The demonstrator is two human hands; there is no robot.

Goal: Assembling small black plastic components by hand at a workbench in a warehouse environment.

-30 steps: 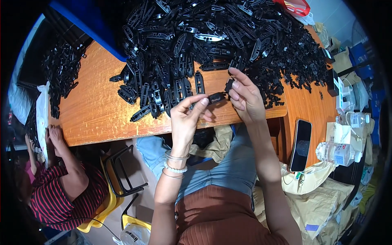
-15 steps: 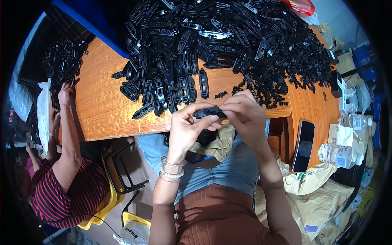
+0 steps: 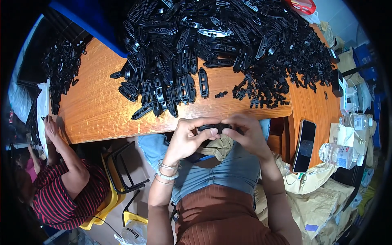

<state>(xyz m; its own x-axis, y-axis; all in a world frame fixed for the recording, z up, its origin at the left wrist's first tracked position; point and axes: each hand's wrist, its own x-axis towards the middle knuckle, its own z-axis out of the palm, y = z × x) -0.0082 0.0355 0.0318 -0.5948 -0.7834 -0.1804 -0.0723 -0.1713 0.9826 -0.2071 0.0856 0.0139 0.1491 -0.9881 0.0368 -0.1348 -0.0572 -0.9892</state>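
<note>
At the far left a co-worker in a red-and-black striped top [image 3: 61,196] sits low beside the table, one hand [image 3: 50,125] raised to the table's left edge, near a smaller heap of black parts [image 3: 61,73] that runs along that side. A black metal chair frame with a yellow seat [image 3: 118,175] stands between that person and the wearer.

The wooden table [image 3: 98,110] carries a very large pile of black plastic parts [image 3: 220,36] across its far half; a loose row of long slotted pieces [image 3: 175,90] lies at the pile's near edge, and small clip-like bits [image 3: 261,92] spread to the right of them.

Just off the table's near edge, above the lap, the left hand [image 3: 185,139] is curled, thumb and fingers closed on the left end of a small black plastic part [image 3: 214,128]. Bracelets [image 3: 166,171] ring that wrist. The right hand [image 3: 249,136] meets it, fingers folded over the part's right end, so the piece is pinched between both hands; most of it is covered, and its exact shape is hard to make out.

Further right a dark smartphone [image 3: 304,145] lies face up on the table's side section, with a clear plastic bottle [image 3: 339,155] beyond it among paper and bags. A red object [image 3: 300,6] sits at the top of the pile.
</note>
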